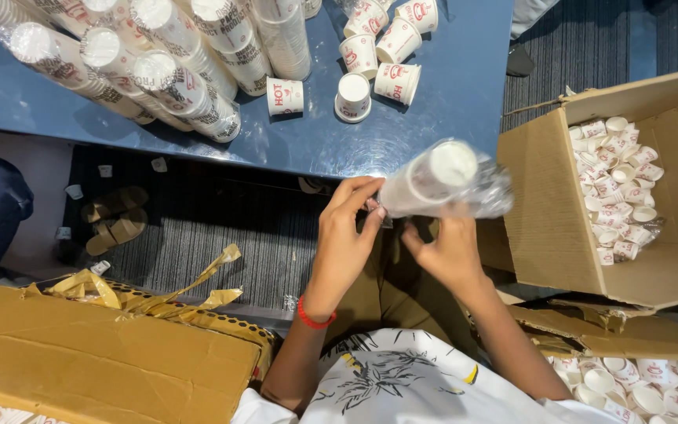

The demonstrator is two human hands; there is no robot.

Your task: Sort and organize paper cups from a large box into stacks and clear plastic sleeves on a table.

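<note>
Both my hands hold a stack of white paper cups in a clear plastic sleeve (441,180), its round end toward the camera. My left hand (347,235), with a red band at the wrist, pinches the sleeve's plastic at its left side. My right hand (449,251) grips the sleeve from below, fingers partly hidden under the crinkled plastic. The stack hangs over my lap, just in front of the blue table (449,94).
Several wrapped cup stacks (158,71) lie on the table's left, loose printed cups (378,55) at its middle. An open cardboard box (551,212) of small cups stands at right, another box (96,353) with gold tape at lower left. Sandals (115,220) rest on the floor.
</note>
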